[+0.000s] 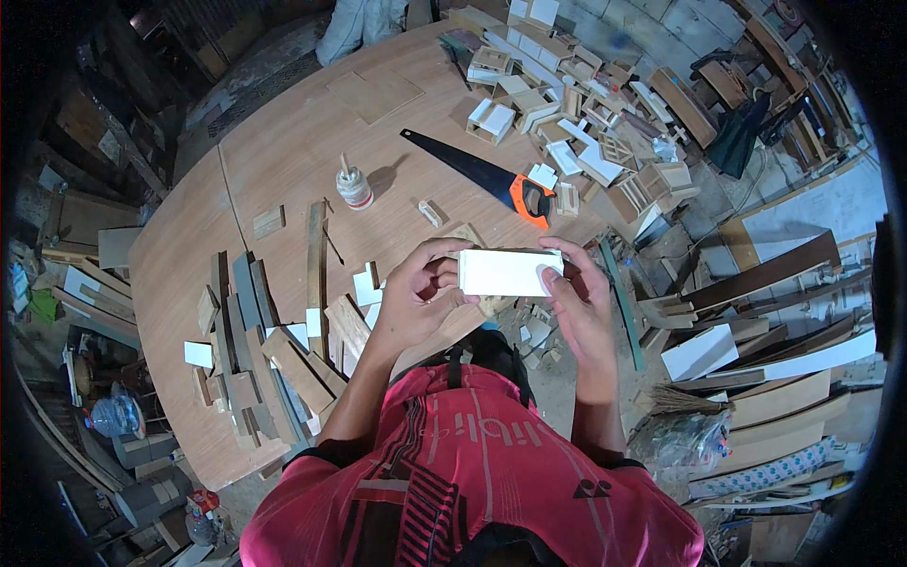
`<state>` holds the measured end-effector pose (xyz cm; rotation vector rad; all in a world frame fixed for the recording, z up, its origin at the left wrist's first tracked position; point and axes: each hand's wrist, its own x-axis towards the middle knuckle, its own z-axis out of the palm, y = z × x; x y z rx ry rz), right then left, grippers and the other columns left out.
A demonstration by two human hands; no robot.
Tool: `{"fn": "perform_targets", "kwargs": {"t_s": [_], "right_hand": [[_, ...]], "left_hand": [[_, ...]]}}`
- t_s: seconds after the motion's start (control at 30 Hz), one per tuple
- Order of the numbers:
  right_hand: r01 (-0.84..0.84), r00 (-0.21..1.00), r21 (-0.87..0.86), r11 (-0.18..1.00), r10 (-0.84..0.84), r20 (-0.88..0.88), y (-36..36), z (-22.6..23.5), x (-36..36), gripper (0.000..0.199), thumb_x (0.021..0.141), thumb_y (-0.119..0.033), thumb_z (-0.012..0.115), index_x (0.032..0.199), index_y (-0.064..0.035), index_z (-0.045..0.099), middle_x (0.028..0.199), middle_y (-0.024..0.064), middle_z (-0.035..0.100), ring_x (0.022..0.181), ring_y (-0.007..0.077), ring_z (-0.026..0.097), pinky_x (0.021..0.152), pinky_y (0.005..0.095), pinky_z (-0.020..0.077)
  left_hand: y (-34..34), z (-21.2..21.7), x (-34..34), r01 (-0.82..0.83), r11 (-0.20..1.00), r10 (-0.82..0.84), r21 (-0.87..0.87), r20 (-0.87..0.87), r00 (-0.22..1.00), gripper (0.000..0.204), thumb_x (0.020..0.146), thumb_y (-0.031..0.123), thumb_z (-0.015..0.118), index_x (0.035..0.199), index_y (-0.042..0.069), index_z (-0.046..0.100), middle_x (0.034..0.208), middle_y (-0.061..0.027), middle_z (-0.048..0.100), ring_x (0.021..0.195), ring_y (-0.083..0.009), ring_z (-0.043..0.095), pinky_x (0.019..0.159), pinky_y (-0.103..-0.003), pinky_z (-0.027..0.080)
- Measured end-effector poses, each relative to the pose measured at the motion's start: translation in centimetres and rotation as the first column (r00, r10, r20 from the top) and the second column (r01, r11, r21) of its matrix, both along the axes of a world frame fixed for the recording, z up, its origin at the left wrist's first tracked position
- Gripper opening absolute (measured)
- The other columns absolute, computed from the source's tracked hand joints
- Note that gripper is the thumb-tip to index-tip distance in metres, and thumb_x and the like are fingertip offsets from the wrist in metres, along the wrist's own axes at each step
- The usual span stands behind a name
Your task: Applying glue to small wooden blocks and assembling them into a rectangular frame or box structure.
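Head view, white board piece [505, 272] clamped between left hand [416, 298] fingers and right hand [581, 302] fingers.

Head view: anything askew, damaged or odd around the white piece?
Nothing damaged. Both hands, left hand and right hand, hold the white block level. The handsaw lies flat on the table; wood offcuts lie jumbled in loose heaps.

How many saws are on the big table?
1. The saw, with a black blade and orange handle, lies on the wooden table just beyond the white board held in both hands. Another could be hidden under the scrap pile.
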<state>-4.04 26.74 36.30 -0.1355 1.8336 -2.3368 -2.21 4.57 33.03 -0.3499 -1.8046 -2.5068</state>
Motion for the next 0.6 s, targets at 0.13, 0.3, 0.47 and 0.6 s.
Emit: {"fn": "perform_targets", "kwargs": {"t_s": [0.13, 0.3, 0.47, 0.6], "right_hand": [[-0.009, 1.000, -0.018, 1.000, 0.009, 0.020, 0.1, 0.1, 0.1, 0.039, 0.093, -0.012, 0.067, 0.128, -0.0005, 0.056, 0.110, 0.0087, 0.065, 0.100, 0.0130, 0.060, 0.086, 0.0262, 0.0474], [-0.021, 1.000, -0.037, 0.999, 0.021, -0.017, 0.1, 0.3, 0.2, 0.046, 0.090, -0.012, 0.070, 0.132, -0.0011, 0.053, 0.114, 0.0094, 0.063, 0.106, 0.0152, 0.060, 0.091, 0.0290, 0.0480], [-0.067, 0.984, 0.028, 0.997, 0.071, -0.162, -0.1, 1.2, 0.7, 0.060, 0.083, -0.004, 0.075, 0.136, -0.0020, 0.047, 0.123, 0.0118, 0.059, 0.113, 0.0183, 0.059, 0.098, 0.0334, 0.0478], [-0.129, 0.968, 0.079, 0.989, 0.143, -0.206, 0.0, 1.1, 0.5, 0.062, 0.079, 0.008, 0.074, 0.134, -0.0005, 0.047, 0.126, 0.0137, 0.056, 0.113, 0.0188, 0.060, 0.094, 0.0316, 0.0516]], "left_hand": [[-0.2, 0.3, 0.1, 0.013, 1.000, -0.013, -0.005, 0.014, 1.000, 0.056, 0.080, -0.011, 0.071, 0.130, -0.005, 0.047, 0.108, -0.0141, 0.064, 0.099, -0.0187, 0.066, 0.086, -0.031, 0.056], [-0.2, 0.6, 0.2, 0.018, 1.000, -0.017, -0.023, 0.047, 0.999, 0.055, 0.081, -0.015, 0.066, 0.131, -0.005, 0.045, 0.110, -0.0160, 0.064, 0.101, -0.0207, 0.066, 0.086, -0.032, 0.057], [-0.4, 0.1, 0.1, -0.032, 0.999, 0.033, 0.023, -0.019, 0.999, 0.052, 0.083, -0.017, 0.063, 0.130, -0.004, 0.044, 0.117, -0.0163, 0.060, 0.104, -0.0230, 0.066, 0.086, -0.034, 0.059], [-0.8, 0.0, 0.0, -0.030, 0.998, 0.027, -0.063, -0.044, 0.999, 0.049, 0.085, -0.017, 0.061, 0.129, -0.004, 0.044, 0.119, -0.0153, 0.057, 0.105, -0.0237, 0.066, 0.085, -0.034, 0.061]]}}
